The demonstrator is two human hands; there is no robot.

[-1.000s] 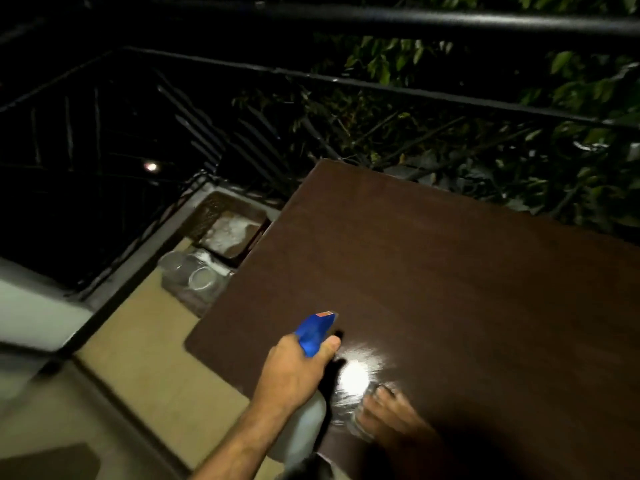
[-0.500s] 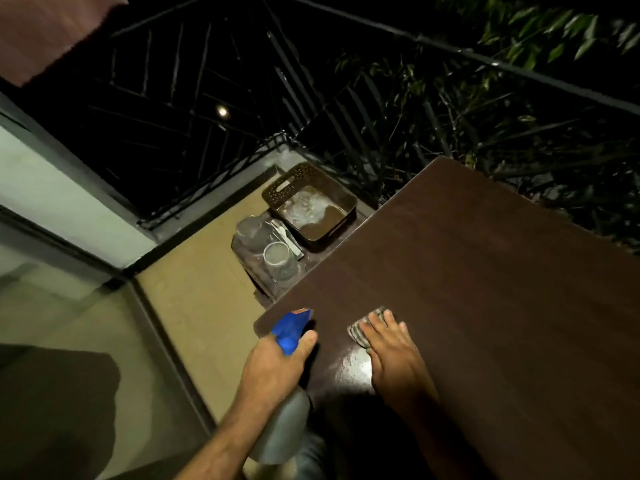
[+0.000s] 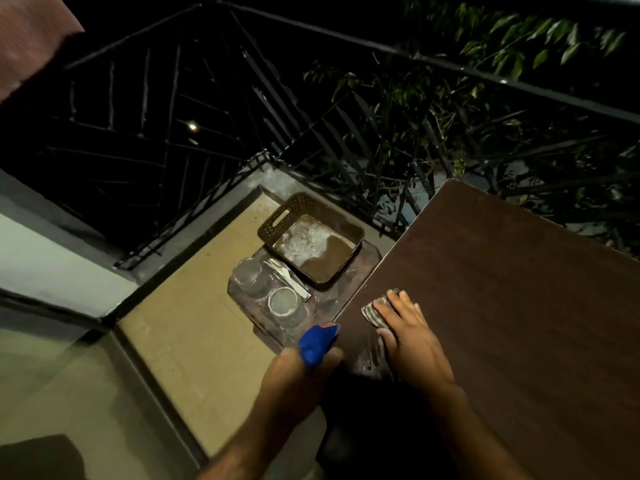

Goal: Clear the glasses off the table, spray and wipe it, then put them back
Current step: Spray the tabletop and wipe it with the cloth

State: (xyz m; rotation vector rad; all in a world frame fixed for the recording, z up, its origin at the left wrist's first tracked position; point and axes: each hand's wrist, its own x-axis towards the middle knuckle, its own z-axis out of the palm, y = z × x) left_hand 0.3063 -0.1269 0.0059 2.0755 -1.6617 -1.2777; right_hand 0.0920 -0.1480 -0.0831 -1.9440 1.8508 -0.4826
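A dark brown table (image 3: 502, 306) fills the right side. My right hand (image 3: 408, 337) lies flat on its near left corner, pressing a striped cloth (image 3: 372, 311) onto the top. My left hand (image 3: 294, 375) grips a spray bottle with a blue head (image 3: 317, 342) just off the table's left edge; the bottle's body is hidden under my hand. Two clear glasses (image 3: 247, 275) (image 3: 285, 304) stand on a low stool beside the table.
A brown perforated basket (image 3: 277, 216) sits on the low stool behind the glasses, with a pale utensil (image 3: 289, 278) next to it. Black balcony railing (image 3: 311, 140) runs behind, with leafy branches beyond. Tan floor tiles (image 3: 194, 334) lie to the left.
The view swung left and down, bringing the stool and glasses into fuller sight. My right hand slid the cloth toward the table's left corner. My left hand kept hold of the spray bottle.
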